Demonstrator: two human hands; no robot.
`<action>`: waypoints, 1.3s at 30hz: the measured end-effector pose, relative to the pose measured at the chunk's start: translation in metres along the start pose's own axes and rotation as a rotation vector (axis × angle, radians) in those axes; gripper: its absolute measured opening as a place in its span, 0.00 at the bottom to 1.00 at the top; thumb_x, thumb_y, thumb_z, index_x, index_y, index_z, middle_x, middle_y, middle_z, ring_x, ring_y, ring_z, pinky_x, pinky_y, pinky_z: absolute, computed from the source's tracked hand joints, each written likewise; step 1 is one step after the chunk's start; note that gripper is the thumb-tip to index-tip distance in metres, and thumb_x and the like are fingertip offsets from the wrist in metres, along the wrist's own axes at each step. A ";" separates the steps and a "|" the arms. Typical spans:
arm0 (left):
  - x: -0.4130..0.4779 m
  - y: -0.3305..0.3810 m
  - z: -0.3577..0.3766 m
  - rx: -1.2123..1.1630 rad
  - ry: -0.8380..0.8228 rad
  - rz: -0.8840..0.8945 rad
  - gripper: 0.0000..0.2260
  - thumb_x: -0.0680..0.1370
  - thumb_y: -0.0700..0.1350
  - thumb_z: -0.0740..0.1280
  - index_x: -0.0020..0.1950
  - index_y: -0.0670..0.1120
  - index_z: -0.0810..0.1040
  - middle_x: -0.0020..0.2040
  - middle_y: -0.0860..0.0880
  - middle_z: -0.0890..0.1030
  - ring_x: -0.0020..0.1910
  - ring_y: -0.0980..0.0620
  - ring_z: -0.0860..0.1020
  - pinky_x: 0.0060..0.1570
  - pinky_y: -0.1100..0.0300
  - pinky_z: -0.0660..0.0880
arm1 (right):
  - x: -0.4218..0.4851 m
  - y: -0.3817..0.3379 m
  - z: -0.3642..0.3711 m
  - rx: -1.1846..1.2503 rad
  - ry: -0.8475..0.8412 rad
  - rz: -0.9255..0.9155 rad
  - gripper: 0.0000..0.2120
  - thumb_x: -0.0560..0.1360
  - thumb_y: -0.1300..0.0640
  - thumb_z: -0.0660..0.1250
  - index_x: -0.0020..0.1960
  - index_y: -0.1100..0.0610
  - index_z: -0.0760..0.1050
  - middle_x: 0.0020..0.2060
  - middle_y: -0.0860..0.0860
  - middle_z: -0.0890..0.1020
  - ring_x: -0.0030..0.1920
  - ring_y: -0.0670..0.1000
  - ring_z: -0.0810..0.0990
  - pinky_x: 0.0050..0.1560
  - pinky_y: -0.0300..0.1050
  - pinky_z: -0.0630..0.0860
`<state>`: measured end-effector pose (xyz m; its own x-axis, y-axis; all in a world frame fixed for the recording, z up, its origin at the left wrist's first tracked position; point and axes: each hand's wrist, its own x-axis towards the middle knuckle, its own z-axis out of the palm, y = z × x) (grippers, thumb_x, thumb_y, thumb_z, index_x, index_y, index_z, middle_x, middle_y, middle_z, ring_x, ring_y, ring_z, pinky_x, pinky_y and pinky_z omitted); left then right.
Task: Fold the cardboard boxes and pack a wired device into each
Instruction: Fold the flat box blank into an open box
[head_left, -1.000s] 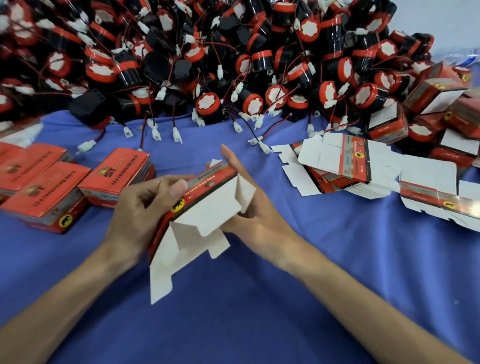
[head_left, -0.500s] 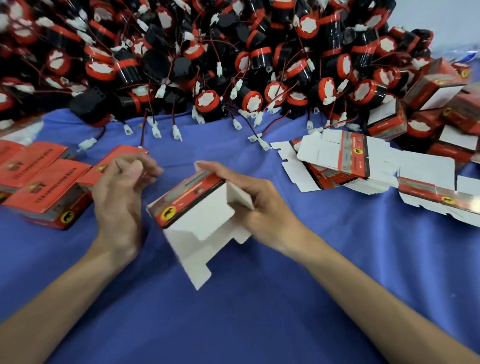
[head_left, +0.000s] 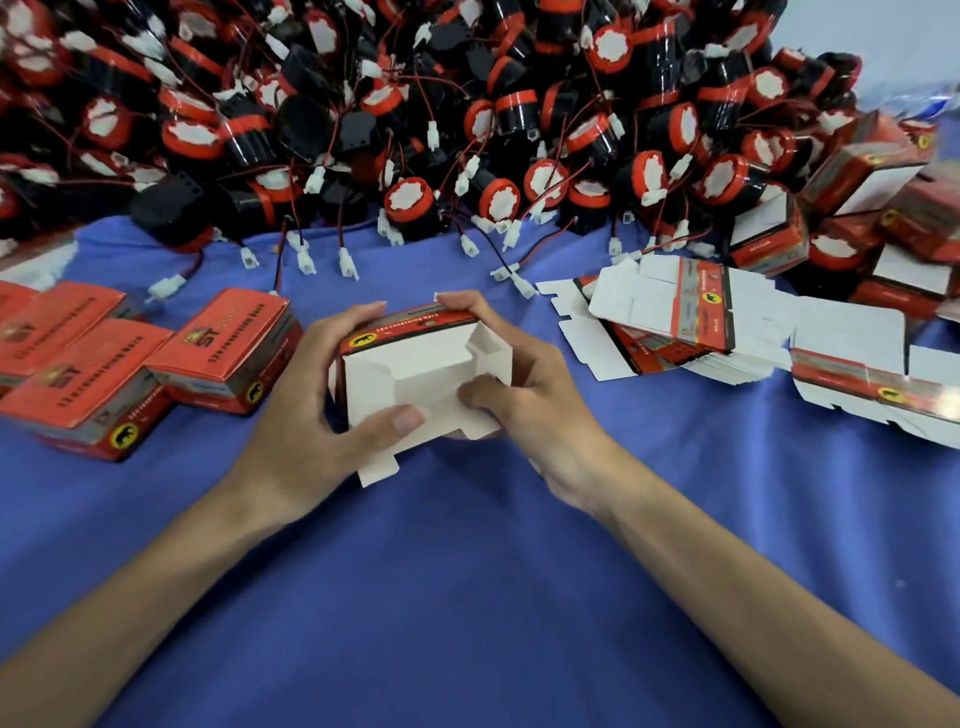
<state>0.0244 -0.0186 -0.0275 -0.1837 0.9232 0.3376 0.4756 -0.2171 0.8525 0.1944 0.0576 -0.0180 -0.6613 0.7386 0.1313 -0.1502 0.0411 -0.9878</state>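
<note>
A half-folded red and white cardboard box (head_left: 415, 364) sits at the table's middle, its white open side facing me and one flap sticking out at the bottom. My left hand (head_left: 311, 410) grips its left side, thumb on the lower white flap. My right hand (head_left: 524, 384) grips its right side, fingers over the top edge and thumb pressing a white flap inward. A big heap of black and red wired devices (head_left: 415, 124) with white connectors fills the back.
Several closed red boxes (head_left: 228, 348) lie at the left. A stack of flat unfolded boxes (head_left: 691, 317) lies at the right, with more folded boxes (head_left: 857, 176) at the far right. Blue cloth (head_left: 467, 571) covers the table in front.
My left hand came back from the closed boxes and took hold of the box. The box turned its open side toward me and its loose flaps folded inward.
</note>
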 end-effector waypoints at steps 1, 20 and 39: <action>0.000 -0.001 0.001 0.001 0.010 0.003 0.31 0.63 0.62 0.69 0.65 0.59 0.67 0.62 0.53 0.74 0.61 0.56 0.74 0.61 0.50 0.73 | 0.000 0.001 0.000 -0.015 -0.020 -0.003 0.32 0.71 0.75 0.55 0.57 0.40 0.74 0.52 0.48 0.80 0.51 0.50 0.75 0.39 0.40 0.77; 0.000 0.000 -0.003 -0.099 0.084 0.007 0.19 0.63 0.53 0.67 0.53 0.56 0.74 0.46 0.68 0.81 0.45 0.68 0.78 0.43 0.75 0.72 | -0.010 -0.010 0.001 -0.146 -0.308 0.002 0.29 0.72 0.55 0.68 0.67 0.34 0.64 0.72 0.48 0.67 0.67 0.49 0.73 0.69 0.52 0.68; 0.001 -0.009 -0.013 -0.145 -0.123 0.080 0.20 0.68 0.52 0.68 0.59 0.53 0.73 0.52 0.62 0.79 0.51 0.64 0.77 0.50 0.73 0.71 | -0.007 -0.002 0.008 -0.492 -0.198 -0.152 0.46 0.66 0.52 0.79 0.72 0.35 0.54 0.75 0.53 0.61 0.63 0.45 0.75 0.58 0.48 0.78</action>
<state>0.0090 -0.0202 -0.0299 -0.0400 0.9309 0.3631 0.3541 -0.3266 0.8763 0.1935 0.0472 -0.0165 -0.7917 0.5608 0.2422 0.0746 0.4823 -0.8728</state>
